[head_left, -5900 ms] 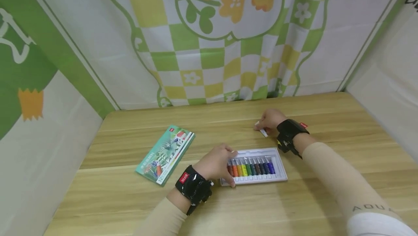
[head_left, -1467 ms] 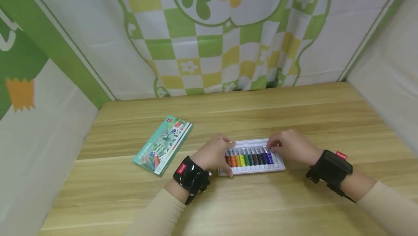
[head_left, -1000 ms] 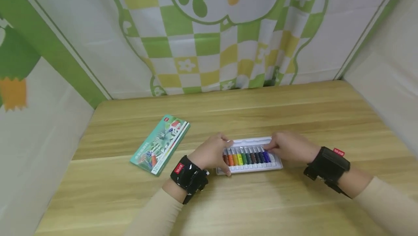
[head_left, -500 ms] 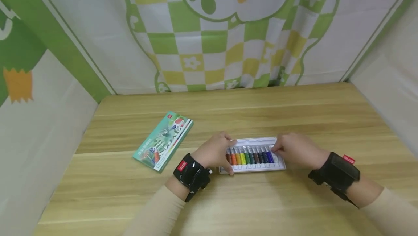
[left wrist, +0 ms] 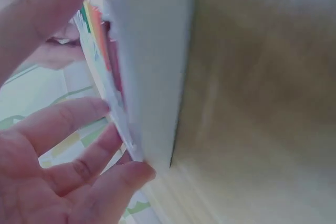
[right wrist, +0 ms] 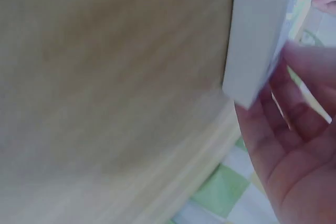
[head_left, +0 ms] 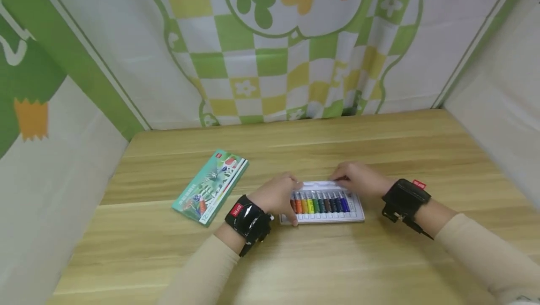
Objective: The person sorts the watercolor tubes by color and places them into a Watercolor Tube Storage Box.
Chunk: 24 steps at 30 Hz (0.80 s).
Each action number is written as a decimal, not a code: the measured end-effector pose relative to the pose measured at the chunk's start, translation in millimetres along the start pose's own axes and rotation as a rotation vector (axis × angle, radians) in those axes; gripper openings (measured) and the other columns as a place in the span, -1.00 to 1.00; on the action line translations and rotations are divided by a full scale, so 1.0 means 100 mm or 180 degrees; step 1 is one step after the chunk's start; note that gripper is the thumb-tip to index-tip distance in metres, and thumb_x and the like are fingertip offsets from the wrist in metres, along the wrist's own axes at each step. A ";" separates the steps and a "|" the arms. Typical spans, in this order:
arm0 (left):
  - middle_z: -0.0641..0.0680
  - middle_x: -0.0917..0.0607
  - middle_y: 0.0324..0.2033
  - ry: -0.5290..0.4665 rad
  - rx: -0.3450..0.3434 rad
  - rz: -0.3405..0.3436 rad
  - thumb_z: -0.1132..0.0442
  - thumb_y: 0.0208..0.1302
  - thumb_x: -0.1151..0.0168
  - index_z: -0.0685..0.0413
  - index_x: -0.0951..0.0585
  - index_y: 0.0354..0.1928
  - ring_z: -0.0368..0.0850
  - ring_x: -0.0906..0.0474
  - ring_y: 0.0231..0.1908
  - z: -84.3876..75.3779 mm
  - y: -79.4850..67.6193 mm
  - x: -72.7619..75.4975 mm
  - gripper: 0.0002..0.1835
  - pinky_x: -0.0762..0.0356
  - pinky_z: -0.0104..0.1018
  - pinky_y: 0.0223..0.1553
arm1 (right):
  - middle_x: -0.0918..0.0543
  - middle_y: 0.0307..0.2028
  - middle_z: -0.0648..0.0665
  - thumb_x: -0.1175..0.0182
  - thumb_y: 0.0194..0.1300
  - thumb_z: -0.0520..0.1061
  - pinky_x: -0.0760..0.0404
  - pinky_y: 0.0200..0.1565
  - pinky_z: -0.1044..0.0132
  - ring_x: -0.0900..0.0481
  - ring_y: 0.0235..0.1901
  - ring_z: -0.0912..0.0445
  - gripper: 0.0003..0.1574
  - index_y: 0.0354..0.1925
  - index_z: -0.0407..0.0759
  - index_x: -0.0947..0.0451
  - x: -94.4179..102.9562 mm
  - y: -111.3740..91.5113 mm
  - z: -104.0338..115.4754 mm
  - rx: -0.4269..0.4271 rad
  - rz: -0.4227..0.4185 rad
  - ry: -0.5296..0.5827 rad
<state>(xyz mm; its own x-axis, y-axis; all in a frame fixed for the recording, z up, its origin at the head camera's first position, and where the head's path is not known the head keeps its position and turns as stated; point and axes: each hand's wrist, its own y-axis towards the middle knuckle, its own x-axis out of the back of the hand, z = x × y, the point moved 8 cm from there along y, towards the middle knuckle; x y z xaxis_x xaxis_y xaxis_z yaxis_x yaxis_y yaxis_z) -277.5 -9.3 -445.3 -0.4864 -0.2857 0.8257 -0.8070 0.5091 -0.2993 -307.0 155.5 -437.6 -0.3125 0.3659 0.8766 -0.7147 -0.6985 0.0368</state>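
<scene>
A white tray (head_left: 319, 221) of paint tubes (head_left: 322, 204) lies on the wooden table in the head view. Its tubes lie in a row from reddish-brown through orange, yellow, green and dark shades to violet, with a pale one at the right end. My left hand (head_left: 276, 196) grips the tray's left end, thumb at the front edge and fingers at the back, covering some of the row. At the back edge near the right corner, my right hand (head_left: 363, 179) holds the rim. The right wrist view shows that hand's fingers (right wrist: 257, 124) behind the tray's corner.
A flat green printed paint box (head_left: 211, 187) lies slanted on the table (head_left: 261, 148), left of my left hand. Behind the table hangs a checkered curtain (head_left: 272, 63). Pale fabric walls stand at the left and right sides.
Earlier my right hand held a small white tube behind the tray, then brought it to the tray's right end and pressed there. Now it has shifted to the back rim. The left hand stays put.
</scene>
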 end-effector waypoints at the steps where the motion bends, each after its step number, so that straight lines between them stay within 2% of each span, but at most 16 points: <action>1: 0.24 -0.41 0.36 -0.0002 -0.0022 0.0013 0.25 -0.25 -0.78 0.18 -0.43 0.45 0.11 -0.43 0.28 -0.01 0.03 0.01 0.10 -0.40 -0.12 0.31 | -0.73 -0.12 -0.20 -0.28 0.34 -0.38 -0.67 -0.01 -0.01 -0.68 -0.08 -0.09 -0.76 -0.06 -0.30 -0.77 0.00 0.01 -0.04 -0.0029 0.0035 0.0029; 6: 0.28 -0.39 0.38 0.0035 -0.0174 -0.0024 0.32 -0.31 -0.78 0.20 -0.44 0.44 0.15 -0.42 0.30 -0.01 0.20 0.07 0.12 -0.40 -0.11 0.32 | -0.76 -0.10 -0.20 -0.29 0.34 -0.35 -0.68 -0.04 0.01 -0.69 -0.08 -0.07 -0.75 -0.04 -0.27 -0.77 0.01 -0.13 -0.16 -0.0359 0.0132 0.0080; 8: 0.28 -0.46 0.34 -0.0024 -0.0180 -0.0181 0.41 -0.32 -0.74 0.23 -0.48 0.41 0.15 -0.46 0.26 0.03 0.26 0.13 0.06 -0.43 -0.09 0.29 | -0.76 -0.11 -0.20 -0.29 0.34 -0.34 -0.69 -0.09 0.06 -0.70 -0.13 -0.01 -0.72 0.00 -0.30 -0.75 0.02 -0.22 -0.17 -0.0506 0.0120 0.0110; 10: 0.29 -0.52 0.31 -0.0253 -0.0116 -0.0377 0.46 -0.27 -0.68 0.29 -0.50 0.37 0.15 -0.49 0.23 0.08 0.30 0.19 -0.01 -0.44 -0.08 0.28 | -0.76 -0.15 -0.19 -0.27 0.35 -0.34 -0.68 -0.18 0.14 -0.67 -0.22 0.06 -0.66 0.08 -0.34 -0.70 0.01 -0.33 -0.18 -0.0710 0.0100 0.0146; 11: 0.28 -0.57 0.26 -0.0409 -0.0081 -0.0475 0.46 -0.24 -0.66 0.30 -0.54 0.33 0.13 -0.55 0.15 0.10 0.32 0.21 -0.08 -0.49 -0.10 0.22 | -0.75 -0.18 -0.18 -0.27 0.34 -0.34 -0.66 -0.24 0.19 -0.64 -0.28 0.10 -0.62 0.12 -0.36 -0.68 0.00 -0.40 -0.18 -0.0818 0.0081 0.0151; 12: 0.26 -0.64 0.16 -0.0571 -0.0026 -0.0552 0.46 -0.19 -0.64 0.32 -0.60 0.23 0.10 -0.60 0.04 0.12 0.34 0.22 -0.21 -0.55 -0.12 0.12 | -0.73 -0.23 -0.17 -0.27 0.33 -0.34 -0.63 -0.31 0.23 -0.60 -0.34 0.11 -0.58 0.15 -0.40 -0.64 -0.01 -0.46 -0.17 -0.0914 0.0068 0.0182; 14: 0.18 -0.71 -0.18 -0.0793 0.0025 -0.0650 0.38 -0.07 -0.61 0.35 -0.66 -0.06 -0.01 -0.60 -0.24 0.14 0.40 0.21 -0.52 -0.57 -0.24 -0.15 | -0.68 -0.28 -0.16 -0.28 0.32 -0.33 -0.57 -0.42 0.28 -0.53 -0.42 0.13 -0.47 0.23 -0.47 -0.55 -0.04 -0.57 -0.15 -0.1091 0.0039 0.0268; 16: 0.06 -0.57 -0.48 -0.0985 0.0143 -0.0656 0.31 0.02 -0.59 0.33 -0.58 -0.32 -0.10 -0.45 -0.47 0.14 0.45 0.17 -0.66 -0.42 -0.32 -0.41 | -0.64 -0.30 -0.16 -0.29 0.29 -0.32 -0.52 -0.48 0.28 -0.50 -0.44 0.11 -0.37 0.29 -0.54 -0.46 -0.07 -0.66 -0.13 -0.1222 0.0002 0.0333; 18: -0.02 -0.41 -0.58 -0.1172 0.0277 -0.0612 0.31 0.04 -0.56 0.27 -0.52 -0.40 -0.15 -0.34 -0.54 0.15 0.53 0.13 -0.67 -0.30 -0.36 -0.51 | -0.63 -0.24 -0.21 -0.29 0.26 -0.31 -0.54 -0.45 0.26 -0.53 -0.39 0.07 -0.28 0.33 -0.57 -0.38 -0.10 -0.69 -0.13 -0.1309 -0.0039 0.0437; 19: -0.04 -0.41 -0.58 -0.1251 0.0340 -0.0610 0.32 0.04 -0.56 0.27 -0.54 -0.39 -0.16 -0.33 -0.55 0.14 0.56 0.11 -0.69 -0.29 -0.37 -0.52 | -0.65 -0.19 -0.24 -0.29 0.25 -0.31 -0.58 -0.40 0.24 -0.55 -0.34 0.04 -0.25 0.35 -0.58 -0.36 -0.11 -0.68 -0.14 -0.1339 -0.0059 0.0478; 21: -0.02 -0.55 -0.53 -0.1405 0.0462 -0.0620 0.36 0.03 -0.54 0.28 -0.64 -0.28 -0.15 -0.41 -0.51 0.13 0.62 0.10 -0.74 -0.36 -0.38 -0.49 | -0.65 -0.11 -0.31 -0.28 0.25 -0.30 -0.61 -0.29 0.17 -0.58 -0.24 -0.02 -0.22 0.36 -0.59 -0.32 -0.11 -0.64 -0.16 -0.1375 -0.0063 0.0519; 24: 0.10 -0.70 -0.37 -0.1597 0.0638 -0.0714 0.42 0.05 -0.50 0.34 -0.69 -0.06 -0.11 -0.51 -0.43 0.12 0.69 0.08 -0.63 -0.48 -0.35 -0.40 | -0.64 0.02 -0.40 -0.24 0.26 -0.29 -0.65 -0.09 0.06 -0.60 -0.12 -0.07 -0.24 0.37 -0.57 -0.33 -0.13 -0.53 -0.22 -0.1445 -0.0008 0.0598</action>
<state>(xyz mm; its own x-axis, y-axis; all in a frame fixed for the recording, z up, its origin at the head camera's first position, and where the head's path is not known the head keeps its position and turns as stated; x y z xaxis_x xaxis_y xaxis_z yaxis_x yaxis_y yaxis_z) -341.5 13.3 -465.0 -0.3560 -0.7433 0.5664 -0.9324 0.2422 -0.2682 -278.7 201.4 -461.1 -0.3880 0.5011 0.7736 -0.9031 -0.3741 -0.2107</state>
